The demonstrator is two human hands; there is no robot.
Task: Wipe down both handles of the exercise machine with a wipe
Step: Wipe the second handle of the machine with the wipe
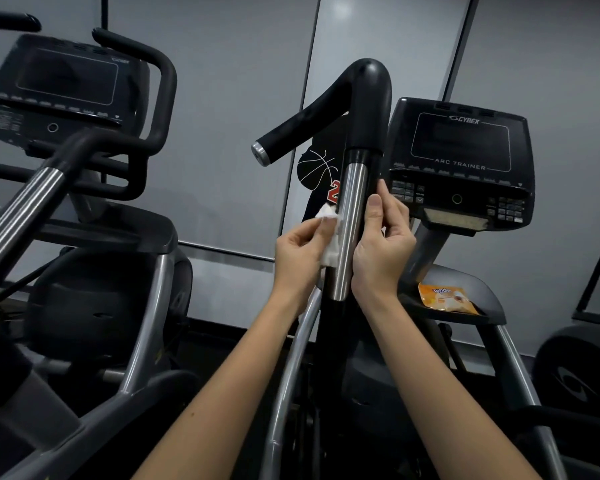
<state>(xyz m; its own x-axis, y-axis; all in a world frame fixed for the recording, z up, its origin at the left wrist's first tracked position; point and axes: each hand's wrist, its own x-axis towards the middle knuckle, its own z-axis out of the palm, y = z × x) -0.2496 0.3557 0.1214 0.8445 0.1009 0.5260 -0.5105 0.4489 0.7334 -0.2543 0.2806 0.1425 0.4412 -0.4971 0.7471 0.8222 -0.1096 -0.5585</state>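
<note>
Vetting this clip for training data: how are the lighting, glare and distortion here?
Head view: dim, cool light; bright glare streaks along the chrome handle tube; the white wipe nearly blown out; wide-angle bending of the wall panel seams; the other machine's console looks soft.

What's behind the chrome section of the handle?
A white wipe, pinched by the left hand, shows at the chrome section's left edge; higher up, a black basketball-print garment. The chrome hides whether the wipe wraps round to the right hand.
</note>
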